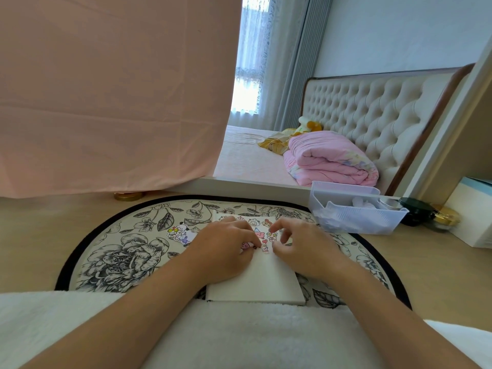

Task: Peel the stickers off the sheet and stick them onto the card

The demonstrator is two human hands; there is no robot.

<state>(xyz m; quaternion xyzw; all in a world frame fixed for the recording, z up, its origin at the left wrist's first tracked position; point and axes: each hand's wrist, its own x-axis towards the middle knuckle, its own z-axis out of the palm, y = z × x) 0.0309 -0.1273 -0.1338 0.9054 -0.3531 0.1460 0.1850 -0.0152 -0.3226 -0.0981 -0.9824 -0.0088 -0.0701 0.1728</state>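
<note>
— Nearest the lens, what lies there?
— White fluffy fabric (239, 336) across the bottom, with both bare forearms reaching over it to a white card (255, 283) on a floral mat (119, 257).
— And the hands?
— Left hand (226, 246) rests on the card, fingers curled, tips pressed at a small pink sticker (246, 245); whether it pinches it, I cannot tell. Right hand (298, 243) hovers just beside, thumb and forefinger nearly closed by the cartoon stickers (266, 238) on the card's middle; a hold is not clear.
— Any other stickers?
— Loose sticker cut-outs (181, 234) lie on the mat left of the card; a clear plastic bin (356, 211) stands to the right
</note>
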